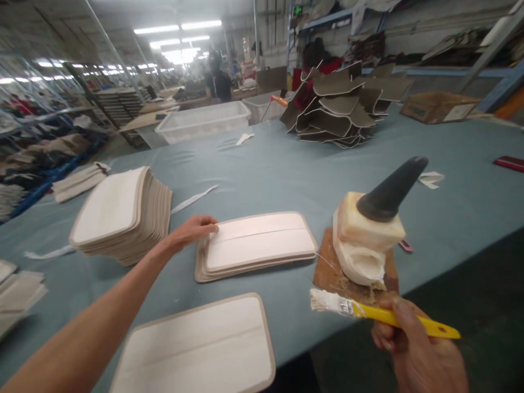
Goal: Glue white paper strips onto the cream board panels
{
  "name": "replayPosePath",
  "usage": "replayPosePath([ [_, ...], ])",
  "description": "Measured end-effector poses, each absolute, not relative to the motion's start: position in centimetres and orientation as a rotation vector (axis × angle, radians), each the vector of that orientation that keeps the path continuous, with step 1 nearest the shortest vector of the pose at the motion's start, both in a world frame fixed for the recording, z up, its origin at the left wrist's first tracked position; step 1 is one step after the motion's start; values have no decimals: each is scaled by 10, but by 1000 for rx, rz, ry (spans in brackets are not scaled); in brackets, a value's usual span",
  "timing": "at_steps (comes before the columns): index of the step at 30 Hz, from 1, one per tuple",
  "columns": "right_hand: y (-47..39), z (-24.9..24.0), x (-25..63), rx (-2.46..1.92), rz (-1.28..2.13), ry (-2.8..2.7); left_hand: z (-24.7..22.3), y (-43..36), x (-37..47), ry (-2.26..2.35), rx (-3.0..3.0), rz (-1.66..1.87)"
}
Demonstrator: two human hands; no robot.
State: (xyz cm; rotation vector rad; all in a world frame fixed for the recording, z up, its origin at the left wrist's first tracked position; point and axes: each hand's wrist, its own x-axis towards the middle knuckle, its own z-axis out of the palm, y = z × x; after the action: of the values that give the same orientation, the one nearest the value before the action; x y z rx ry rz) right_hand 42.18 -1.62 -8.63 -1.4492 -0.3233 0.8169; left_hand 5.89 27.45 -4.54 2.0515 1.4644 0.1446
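My left hand [198, 228] pinches the upper left corner of the top panel on a low stack of white panels with beige borders [257, 237]. In my right hand [421, 341] is a yellow-handled brush [380, 315], its bristles coated in white and pointing left. Just beyond the brush, a glue container [364, 240] with a black cone [388, 191] on top stands on a brown board [325, 265]. Nearest to me lies a single bordered panel [200, 349], partly cut off by the frame's lower edge.
A tall stack of panels [118, 213] stands at the left. Dark curved pieces [335, 106] are piled at the back, near a cardboard box [438, 106] and a white bin [204, 121]. A red cutter [510, 162] lies far right. A person [219, 82] is in the background.
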Motion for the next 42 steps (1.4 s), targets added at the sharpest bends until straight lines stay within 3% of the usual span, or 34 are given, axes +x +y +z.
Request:
replayPosePath([
  [7,-6,-82,413,-1448,829,-262,-41,277,59,1476,2147,101],
  [22,-10,-77,398,-1391,808,-370,-38,189,89,1392,2585,-205],
  [42,-13,-73,393,-1343,837,-381,-13,207,81,1282,2587,-56],
])
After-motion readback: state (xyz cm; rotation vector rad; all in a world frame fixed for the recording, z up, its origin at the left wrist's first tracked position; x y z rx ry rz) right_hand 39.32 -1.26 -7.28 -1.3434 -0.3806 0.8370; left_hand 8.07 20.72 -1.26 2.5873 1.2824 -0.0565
